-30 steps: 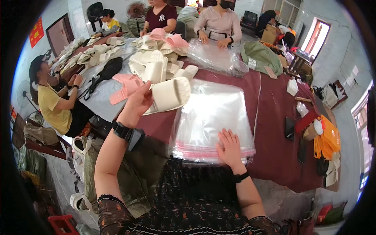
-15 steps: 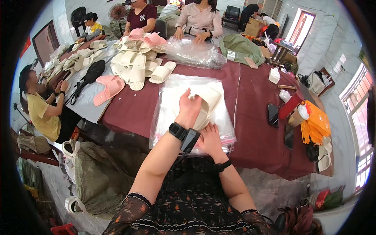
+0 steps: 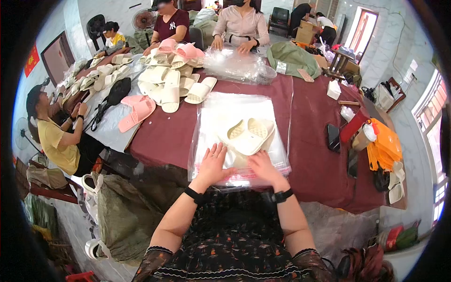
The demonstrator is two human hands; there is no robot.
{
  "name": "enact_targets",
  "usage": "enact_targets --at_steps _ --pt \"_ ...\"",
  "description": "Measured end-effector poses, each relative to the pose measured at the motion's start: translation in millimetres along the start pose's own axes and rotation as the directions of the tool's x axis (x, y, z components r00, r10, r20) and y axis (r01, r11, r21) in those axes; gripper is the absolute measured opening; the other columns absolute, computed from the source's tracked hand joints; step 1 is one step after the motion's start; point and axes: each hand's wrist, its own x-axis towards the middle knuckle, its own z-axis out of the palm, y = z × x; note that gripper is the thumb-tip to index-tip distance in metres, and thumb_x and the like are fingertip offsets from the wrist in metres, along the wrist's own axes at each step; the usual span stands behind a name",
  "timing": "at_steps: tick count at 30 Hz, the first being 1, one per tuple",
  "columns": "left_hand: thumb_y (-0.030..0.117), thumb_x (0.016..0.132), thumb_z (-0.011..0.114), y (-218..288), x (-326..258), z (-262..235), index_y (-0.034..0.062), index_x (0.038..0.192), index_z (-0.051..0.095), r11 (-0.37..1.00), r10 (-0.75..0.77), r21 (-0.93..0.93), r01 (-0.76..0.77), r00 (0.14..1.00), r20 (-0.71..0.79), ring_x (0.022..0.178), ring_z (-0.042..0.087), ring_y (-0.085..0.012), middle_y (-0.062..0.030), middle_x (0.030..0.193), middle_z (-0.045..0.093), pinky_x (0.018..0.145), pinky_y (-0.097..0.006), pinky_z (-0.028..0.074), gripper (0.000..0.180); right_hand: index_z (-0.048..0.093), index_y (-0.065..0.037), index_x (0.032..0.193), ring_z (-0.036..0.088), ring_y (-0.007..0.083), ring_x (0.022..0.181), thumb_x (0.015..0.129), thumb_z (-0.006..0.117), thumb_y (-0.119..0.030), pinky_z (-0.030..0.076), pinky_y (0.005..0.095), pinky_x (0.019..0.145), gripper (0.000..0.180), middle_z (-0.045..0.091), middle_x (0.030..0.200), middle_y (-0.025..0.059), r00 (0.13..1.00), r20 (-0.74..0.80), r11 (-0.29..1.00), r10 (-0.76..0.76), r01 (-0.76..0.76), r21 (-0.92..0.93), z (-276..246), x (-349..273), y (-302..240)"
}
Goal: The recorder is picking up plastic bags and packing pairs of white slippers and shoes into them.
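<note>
A pair of cream slide slippers (image 3: 248, 144) lies on a stack of clear plastic bags (image 3: 213, 113) at the near edge of the table, heels toward me and overlapping. My left hand (image 3: 212, 165) rests palm down on the bags, left of the slippers, with fingers spread and nothing held. My right hand (image 3: 264, 166) lies at the near end of the slippers, fingers stretched out. Its fingertips come close to the heel; whether they touch it I cannot tell. A pink strip runs along the bags' near edge.
Past the bags, a heap of cream slippers (image 3: 170, 91) is topped with pink ones. A single pink slipper (image 3: 137, 113) sits leftward. On the right are a phone (image 3: 333, 137), a red cylinder (image 3: 354, 125) and orange bags (image 3: 384, 146). Several people work around the table.
My left hand has let go of the slippers and come down flat on the bags to their left. The slippers now lie on the stack. My right hand has shifted slightly right.
</note>
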Motion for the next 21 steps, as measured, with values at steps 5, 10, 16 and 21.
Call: enact_targets --at_steps 5,10,16,21 --pt "0.06 0.079 0.062 -6 -1 1 -0.0026 0.142 0.036 1.0 -0.007 0.001 0.007 1.0 0.008 0.142 0.023 -0.0373 -0.0242 0.151 0.029 0.116 -0.048 0.017 0.092 0.065 0.006 0.105 0.059 0.0179 0.099 0.095 0.058 -0.035 0.045 0.0273 0.086 0.043 0.065 0.101 0.0146 0.854 0.29 0.701 0.432 -0.52 0.488 -58 13 -10" --pt "0.063 0.078 0.061 -5 -2 3 -0.001 0.143 0.035 1.0 -0.021 -0.013 0.021 1.0 0.004 0.144 0.021 -0.0342 -0.0221 0.152 0.028 0.117 -0.046 0.015 0.095 0.067 0.006 0.095 0.064 0.0183 0.08 0.079 0.066 -0.061 0.049 0.0298 0.072 0.07 0.068 0.084 0.0139 0.68 0.078 0.662 0.729 -0.729 0.174 -75 24 -19" --pt "0.064 0.078 0.061 -6 -10 8 -0.0017 0.142 0.038 1.0 0.002 0.005 -0.002 0.998 -0.059 0.142 0.025 -0.0364 -0.0222 0.151 0.031 0.116 -0.047 0.017 0.094 0.067 0.003 0.099 0.067 0.0314 0.083 0.078 0.068 -0.052 0.051 0.0382 0.076 0.059 0.07 0.088 0.0176 0.802 -0.19 0.805 0.566 -0.587 -0.079 -50 33 -16" --pt "0.065 0.078 0.061 -4 -8 9 -0.0017 0.142 0.036 1.0 0.013 0.012 -0.012 0.999 -0.051 0.142 0.024 -0.0366 -0.0222 0.151 0.031 0.116 -0.047 0.017 0.096 0.068 -0.001 0.095 0.067 0.031 0.08 0.078 0.07 -0.043 0.051 0.0386 0.073 0.046 0.07 0.084 0.0167 0.833 -0.128 0.837 0.537 -0.508 0.206 -35 46 22"
